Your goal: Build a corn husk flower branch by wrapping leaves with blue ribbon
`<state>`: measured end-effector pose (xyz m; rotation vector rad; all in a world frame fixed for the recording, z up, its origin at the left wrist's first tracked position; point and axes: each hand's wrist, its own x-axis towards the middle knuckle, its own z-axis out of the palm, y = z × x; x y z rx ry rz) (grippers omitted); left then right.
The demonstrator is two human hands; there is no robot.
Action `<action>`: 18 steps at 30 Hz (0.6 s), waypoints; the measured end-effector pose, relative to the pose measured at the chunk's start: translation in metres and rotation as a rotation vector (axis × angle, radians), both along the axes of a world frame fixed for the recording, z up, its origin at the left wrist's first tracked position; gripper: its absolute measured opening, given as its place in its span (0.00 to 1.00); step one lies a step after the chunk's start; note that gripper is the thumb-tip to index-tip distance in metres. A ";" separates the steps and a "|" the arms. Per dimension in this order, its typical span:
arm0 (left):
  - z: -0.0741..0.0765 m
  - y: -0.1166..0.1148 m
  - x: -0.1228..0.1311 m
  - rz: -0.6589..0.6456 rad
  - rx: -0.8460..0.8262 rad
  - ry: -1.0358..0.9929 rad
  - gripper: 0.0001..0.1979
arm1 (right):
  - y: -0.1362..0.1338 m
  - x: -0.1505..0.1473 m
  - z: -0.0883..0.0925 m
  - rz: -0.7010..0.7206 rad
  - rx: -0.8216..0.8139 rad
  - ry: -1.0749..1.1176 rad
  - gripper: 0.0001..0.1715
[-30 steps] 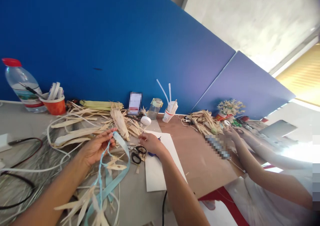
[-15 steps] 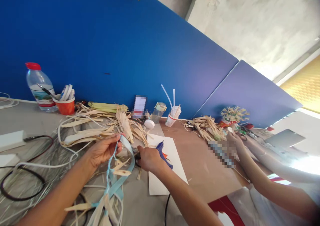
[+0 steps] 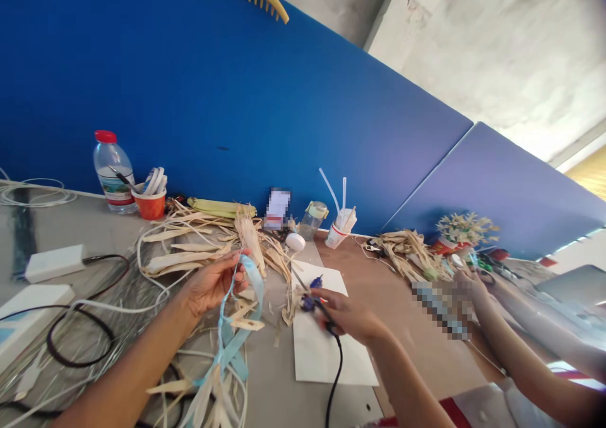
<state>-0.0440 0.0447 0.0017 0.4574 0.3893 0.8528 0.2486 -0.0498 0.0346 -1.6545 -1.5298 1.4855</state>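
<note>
In the head view, the left hand (image 3: 208, 289) pinches, between thumb and fingertips, the top of a thin stem (image 3: 220, 336) wrapped in pale blue, together with the upper end of a light-blue ribbon (image 3: 256, 283). The ribbon loops down on the stem's right side, and pale husk pieces (image 3: 211, 399) hang at the stem's lower end, near the bottom of the frame. The right hand (image 3: 355, 314) is over a white sheet (image 3: 326, 358), fingers bent at a blue glue gun (image 3: 310, 302) — a slim metal blade (image 3: 299, 279) juts up and left from there, but blur hides what the fingers grip, so I cannot tell whether they are closed on anything. A black cord (image 3: 339, 358) runs down from beneath this hand. Beyond the left hand, dry corn husks (image 3: 184, 262) lie heaped on the grey tabletop, with a white lid (image 3: 295, 242) and a clear jar (image 3: 311, 223) just to their right. Farther right, a white cup (image 3: 336, 235) holds straws and stands near the blue partition (image 3: 189, 87). At the far right, another person's forearm (image 3: 521, 358) reaches in near more husks (image 3: 402, 251).
</note>
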 end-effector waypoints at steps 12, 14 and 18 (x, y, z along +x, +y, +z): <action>0.007 -0.001 0.004 0.166 -0.037 0.087 0.12 | 0.003 0.000 -0.003 0.070 -0.219 0.720 0.34; 0.004 -0.001 0.005 0.158 -0.025 0.076 0.12 | 0.009 -0.015 0.003 -0.040 -0.026 0.873 0.35; 0.000 -0.001 0.006 0.123 0.015 0.075 0.11 | 0.020 -0.032 0.027 0.009 0.010 0.884 0.41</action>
